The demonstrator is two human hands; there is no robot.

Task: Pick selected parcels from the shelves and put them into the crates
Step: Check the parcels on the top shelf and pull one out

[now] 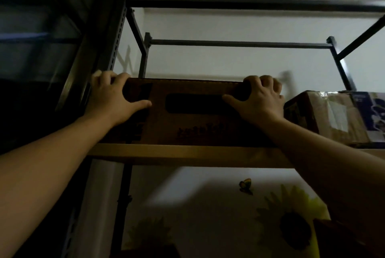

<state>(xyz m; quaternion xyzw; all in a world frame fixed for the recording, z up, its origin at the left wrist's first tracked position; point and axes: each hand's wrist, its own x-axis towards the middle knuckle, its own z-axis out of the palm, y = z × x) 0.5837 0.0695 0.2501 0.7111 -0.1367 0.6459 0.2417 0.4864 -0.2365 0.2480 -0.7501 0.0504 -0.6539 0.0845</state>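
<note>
Brown cardboard box (187,124) is grasped at both upper corners. The left hand (113,95) is hooked over the top edge at the left end, with the thumb laid on the front face. The right hand (260,97) is hooked over the same edge at the right end, thumb pointed inward. Both grips are closed on the box.

Between the thumbs a dark oblong (193,102) is seen on the front face; whether it is a cut-out or print cannot be told. The box's long axis is run left to right, parallel to the shelf front. The hands are set near its two ends, about equally far from the middle.

The box is seated on the wooden shelf board (187,154), near the board's front edge, on the upper tier of the metal rack (229,43), above the camera. A taped parcel (333,116) is placed just beside it on the right, close to the right hand.

The pull is judged to be needed straight toward the person, then down. Clearance on the right side is judged tight. No crate is shown.
</note>
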